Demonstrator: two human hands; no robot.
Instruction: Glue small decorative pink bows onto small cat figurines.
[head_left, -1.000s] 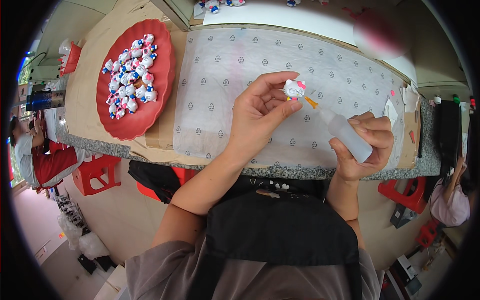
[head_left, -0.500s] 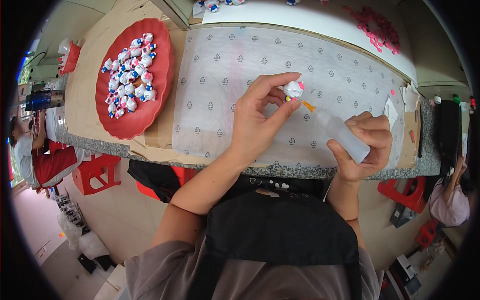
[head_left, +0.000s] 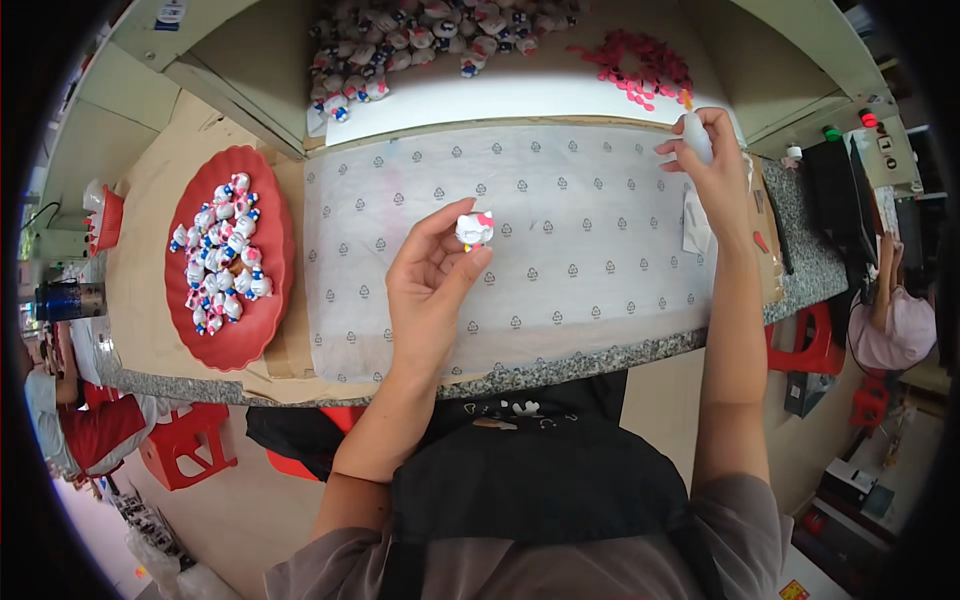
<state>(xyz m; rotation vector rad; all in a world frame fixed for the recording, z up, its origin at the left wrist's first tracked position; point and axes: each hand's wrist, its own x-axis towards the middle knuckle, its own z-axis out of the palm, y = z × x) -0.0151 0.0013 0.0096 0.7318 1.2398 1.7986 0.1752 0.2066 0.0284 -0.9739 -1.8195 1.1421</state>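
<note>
Since half a second ago the right hand (head_left: 712,165) has swung away from the left, carrying its small white squeeze bottle (head_left: 696,136) up to the far right corner of the work surface, beside the scatter of small red pieces (head_left: 636,68); the bottle's orange tip points away from the person, so nothing drips on the sheet. The fingers are wrapped closed around it.

The granite-edged counter (head_left: 560,370) carries a large white patterned sheet (head_left: 560,240) across its middle, probably to protect the surface. At the left edge sits a red oval tray (head_left: 262,335) heaped with small white figurines (head_left: 220,255), within easy reach as stock. More figurines (head_left: 420,40) lie along the far edge.

The left hand (head_left: 430,285) is raised over the sheet's centre, thumb and fingertips pinched closed on one white figurine with a pink bow (head_left: 474,228), turned face up, seemingly for inspection.
</note>
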